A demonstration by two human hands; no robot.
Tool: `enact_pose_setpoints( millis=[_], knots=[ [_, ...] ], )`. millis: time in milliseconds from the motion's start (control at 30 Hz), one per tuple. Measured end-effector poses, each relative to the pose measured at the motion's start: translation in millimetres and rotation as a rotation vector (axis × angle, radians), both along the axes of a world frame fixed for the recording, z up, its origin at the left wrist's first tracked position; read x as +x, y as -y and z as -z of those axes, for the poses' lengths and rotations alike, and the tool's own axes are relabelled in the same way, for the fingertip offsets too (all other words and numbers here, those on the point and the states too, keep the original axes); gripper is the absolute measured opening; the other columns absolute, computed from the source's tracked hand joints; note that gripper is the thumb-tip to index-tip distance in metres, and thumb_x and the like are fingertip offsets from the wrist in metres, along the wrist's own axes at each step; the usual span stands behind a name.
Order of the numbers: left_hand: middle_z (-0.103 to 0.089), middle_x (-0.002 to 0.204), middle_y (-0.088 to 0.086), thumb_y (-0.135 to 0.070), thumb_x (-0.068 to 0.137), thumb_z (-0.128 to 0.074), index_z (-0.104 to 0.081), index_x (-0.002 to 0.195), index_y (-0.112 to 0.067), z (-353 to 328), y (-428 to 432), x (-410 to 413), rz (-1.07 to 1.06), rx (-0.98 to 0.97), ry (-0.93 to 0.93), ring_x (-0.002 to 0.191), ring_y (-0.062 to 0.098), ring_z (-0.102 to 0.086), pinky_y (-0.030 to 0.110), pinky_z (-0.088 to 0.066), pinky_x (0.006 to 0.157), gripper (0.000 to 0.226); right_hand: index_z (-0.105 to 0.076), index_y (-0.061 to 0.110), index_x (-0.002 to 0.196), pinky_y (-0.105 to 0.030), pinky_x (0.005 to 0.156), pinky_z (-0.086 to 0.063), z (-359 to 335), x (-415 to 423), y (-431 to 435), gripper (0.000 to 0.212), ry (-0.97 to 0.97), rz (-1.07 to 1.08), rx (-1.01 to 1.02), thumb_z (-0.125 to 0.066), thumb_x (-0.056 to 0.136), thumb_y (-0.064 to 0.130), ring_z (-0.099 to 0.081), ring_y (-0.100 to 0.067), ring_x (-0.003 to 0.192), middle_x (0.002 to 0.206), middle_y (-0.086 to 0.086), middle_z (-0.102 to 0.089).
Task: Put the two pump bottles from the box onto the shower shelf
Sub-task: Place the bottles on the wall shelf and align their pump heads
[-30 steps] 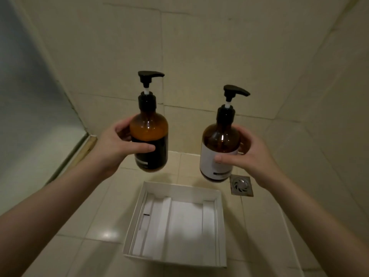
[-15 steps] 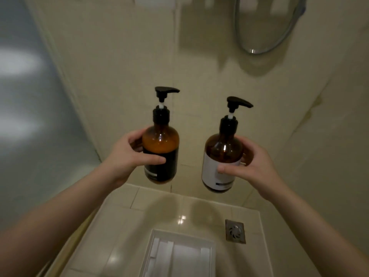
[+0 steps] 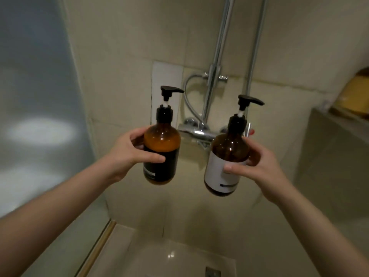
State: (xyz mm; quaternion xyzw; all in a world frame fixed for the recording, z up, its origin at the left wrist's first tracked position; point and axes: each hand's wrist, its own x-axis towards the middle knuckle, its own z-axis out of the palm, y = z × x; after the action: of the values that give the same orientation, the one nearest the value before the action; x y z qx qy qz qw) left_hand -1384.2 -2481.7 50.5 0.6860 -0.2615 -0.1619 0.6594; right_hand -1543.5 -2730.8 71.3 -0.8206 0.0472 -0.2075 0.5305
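My left hand (image 3: 127, 151) grips an amber pump bottle with a black label (image 3: 160, 156), held upright in the air at centre. My right hand (image 3: 259, 166) grips a second amber pump bottle with a white label (image 3: 224, 170), upright and a little lower to the right. Both have black pump heads pointing right. A recessed tiled shelf (image 3: 337, 124) shows at the right edge, above and to the right of my right hand. The box is out of view.
A chrome shower mixer (image 3: 196, 131) with hose and riser pipes (image 3: 217, 56) is on the wall just behind the bottles. A yellow object (image 3: 355, 96) sits on the shelf. Frosted glass (image 3: 36, 116) bounds the left. A floor drain (image 3: 212, 272) shows at the bottom.
My view has tilted up from the floor to the wall. The white box has dropped out of sight; the mixer, pipes and shelf have come into view. Both hands still hold their bottles.
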Motion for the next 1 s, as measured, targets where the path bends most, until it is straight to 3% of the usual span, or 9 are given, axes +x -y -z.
enact_pose_setpoints(
  millis=[67,133,333,400,500,567,633,867,1000],
  knots=[
    [-0.068,0.109,-0.002,-0.016,0.04,-0.082,-0.062,0.113,-0.024,-47.1,-3.2,-4.8,-0.008,-0.027,0.016,0.103,0.015,-0.062,0.033,-0.048,0.087,0.076,-0.063,0.025,0.112,-0.018,0.08,-0.054,-49.0,-4.4,-2.1,0.068,0.01,-0.009,0.004,-0.083,0.048,0.025,-0.067,-0.005,0.098,0.103,0.01,-0.073],
    [-0.069,0.106,-0.002,-0.011,0.04,-0.081,-0.063,0.112,-0.022,-90.4,-6.0,-9.9,-0.02,-0.061,0.035,0.099,0.012,-0.064,0.032,-0.049,0.086,0.074,-0.063,0.022,0.113,-0.022,0.082,-0.055,-93.2,-10.1,-3.1,0.068,0.032,-0.005,0.0,-0.083,0.048,0.023,-0.067,-0.008,0.099,0.104,0.006,-0.073],
    [-0.067,0.11,0.008,-0.005,0.043,-0.084,-0.06,0.118,-0.01,-197.1,-16.8,-33.2,0.013,-0.067,0.082,0.104,0.022,-0.064,0.039,-0.049,0.091,0.079,-0.062,0.022,0.112,-0.012,0.071,-0.053,-193.5,-40.5,-9.6,0.067,0.075,-0.015,-0.004,-0.087,0.05,0.018,-0.067,0.0,0.093,0.102,0.006,-0.072],
    [-0.067,0.109,0.007,-0.003,0.043,-0.085,-0.06,0.117,-0.012,-216.5,-18.9,-41.3,0.039,-0.073,0.085,0.103,0.022,-0.064,0.038,-0.051,0.087,0.079,-0.061,0.018,0.114,-0.016,0.072,-0.056,-213.7,-51.9,-14.5,0.066,0.081,-0.006,-0.014,-0.083,0.052,0.022,-0.067,-0.001,0.094,0.105,0.005,-0.071],
    [-0.071,0.102,-0.001,-0.016,0.037,-0.084,-0.065,0.107,-0.021,-234.3,-20.6,-51.1,0.085,-0.075,0.119,0.098,0.017,-0.067,0.029,-0.054,0.079,0.073,-0.06,0.017,0.119,-0.032,0.082,-0.056,-232.4,-67.3,-22.0,0.069,0.081,0.019,-0.045,-0.08,0.054,0.026,-0.066,-0.007,0.1,0.109,0.004,-0.07],
    [-0.073,0.097,-0.004,-0.022,0.035,-0.083,-0.067,0.101,-0.024,-240.6,-20.6,-55.8,0.126,-0.085,0.123,0.094,0.013,-0.068,0.023,-0.055,0.071,0.068,-0.06,0.018,0.119,-0.033,0.089,-0.052,-238.5,-76.2,-25.3,0.07,0.086,0.043,-0.049,-0.082,0.053,0.028,-0.065,-0.007,0.102,0.109,0.005,-0.07],
    [-0.072,0.1,-0.001,-0.022,0.035,-0.083,-0.067,0.102,-0.024,-243.4,-19.4,-57.2,0.161,-0.093,0.106,0.095,0.014,-0.068,0.025,-0.054,0.072,0.069,-0.06,0.018,0.119,-0.036,0.093,-0.05,-241.5,-82.9,-27.6,0.071,0.083,0.076,-0.062,-0.085,0.054,0.032,-0.063,-0.01,0.105,0.111,0.005,-0.069],
    [-0.075,0.085,-0.008,0.002,0.044,-0.079,-0.067,0.096,-0.021,-249.0,6.7,-52.3,0.286,-0.109,0.079,0.084,0.009,-0.07,0.019,-0.055,0.06,0.058,-0.063,0.025,0.112,-0.034,0.085,-0.054,-237.3,-102.8,-15.6,0.067,0.114,0.188,-0.032,-0.086,0.05,0.037,-0.066,-0.007,0.1,0.105,0.011,-0.071],
    [-0.073,0.093,-0.003,0.003,0.041,-0.083,-0.066,0.103,-0.018,-252.2,40.7,-50.2,0.323,-0.13,0.039,0.091,0.014,-0.07,0.029,-0.057,0.07,0.067,-0.065,0.024,0.11,-0.037,0.086,-0.054,-237.4,-115.6,5.6,0.059,0.13,0.257,-0.028,-0.086,0.055,0.03,-0.067,-0.01,0.1,0.106,0.007,-0.072]
  ],
)
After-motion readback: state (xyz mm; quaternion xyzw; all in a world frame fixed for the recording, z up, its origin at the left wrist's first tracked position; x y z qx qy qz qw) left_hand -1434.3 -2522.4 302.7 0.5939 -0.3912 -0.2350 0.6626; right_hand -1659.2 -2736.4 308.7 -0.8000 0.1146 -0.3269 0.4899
